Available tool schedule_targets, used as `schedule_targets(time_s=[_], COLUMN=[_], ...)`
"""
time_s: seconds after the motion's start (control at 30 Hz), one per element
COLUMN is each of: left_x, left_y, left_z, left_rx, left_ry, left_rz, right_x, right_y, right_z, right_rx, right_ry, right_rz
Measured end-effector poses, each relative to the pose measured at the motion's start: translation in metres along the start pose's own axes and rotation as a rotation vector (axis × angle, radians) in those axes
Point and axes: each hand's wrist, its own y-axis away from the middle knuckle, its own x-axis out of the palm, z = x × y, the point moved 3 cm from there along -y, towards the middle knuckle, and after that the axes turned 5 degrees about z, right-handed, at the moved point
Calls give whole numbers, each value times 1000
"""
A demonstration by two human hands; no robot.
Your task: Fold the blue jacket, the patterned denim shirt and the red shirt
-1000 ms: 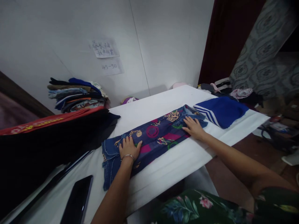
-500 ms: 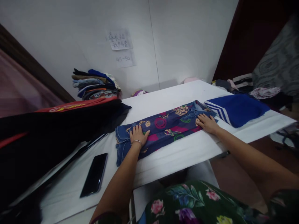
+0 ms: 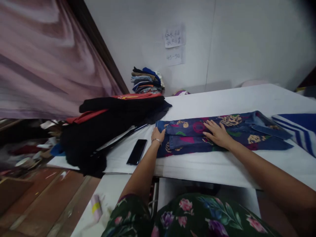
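Note:
A folded denim shirt (image 3: pixel 187 138) with colourful printed patches lies lengthwise on the white table, its collar to the right. At its left end my left hand (image 3: pixel 157 136), a bracelet on the wrist, has its thumb and fingers closed on the edge of the cloth. My right hand (image 3: pixel 218 134) lies flat across the middle of the shirt, fingers spread. Just right of the collar is a blue garment (image 3: pixel 301 123) with white stripes, cut off by the view's edge.
A black phone (image 3: pixel 137 152) lies left of my left forearm. Black and red clothes (image 3: pixel 118 121) are heaped at the left, with a folded clothes stack (image 3: pixel 147 80) behind them. Handwritten paper notes (image 3: pixel 173 42) hang on the wall. A pink curtain (image 3: pixel 49 59) hangs at left.
The view has swung left. My left hand has moved to the shirt's left end, and my right hand has slid from near the collar to the middle. The left end's fold lies differently.

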Motion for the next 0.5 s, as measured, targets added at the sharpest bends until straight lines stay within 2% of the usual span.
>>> schedule_targets(time_s=[0.13,0.27,0.4,0.5], left_x=[-2,-7,-13,-16], left_y=[-11,-31,-45,-43], left_z=[15,26,36,41], left_rx=[-105,-155,-138,-80], left_ry=[72,100,133,147], left_rz=[33,37,54,47], right_x=[25,43,45,45], right_y=[-15,-14,-11,-12], right_z=[10,9,6,4], right_rx=[-24,-42,-59,-53], right_ry=[82,137,135,137], right_rz=[56,44,19,8])
